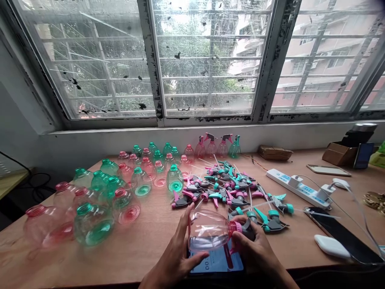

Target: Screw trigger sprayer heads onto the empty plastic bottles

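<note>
A clear pink spray bottle [209, 228] lies sideways between my hands above the table's front edge. My left hand [185, 241] is wrapped round its base, thumb below and fingers above. My right hand [252, 241] grips the other end, at the pink collar and dark grey spray head [248, 229] fitted at the bottle's neck. Beneath the bottle a lit phone [216, 259] is partly covered. Just beyond my hands lies a heap of loose spray heads [222, 186] in pink, teal and grey, some with thin tubes.
Open pink and green bottles [141, 180] fill the left side. Several bottles with spray heads [210, 146] stand by the wall. To the right are a white power strip [297, 188], a dark phone [339, 233], a white case [331, 245] and a cardboard box [339, 153].
</note>
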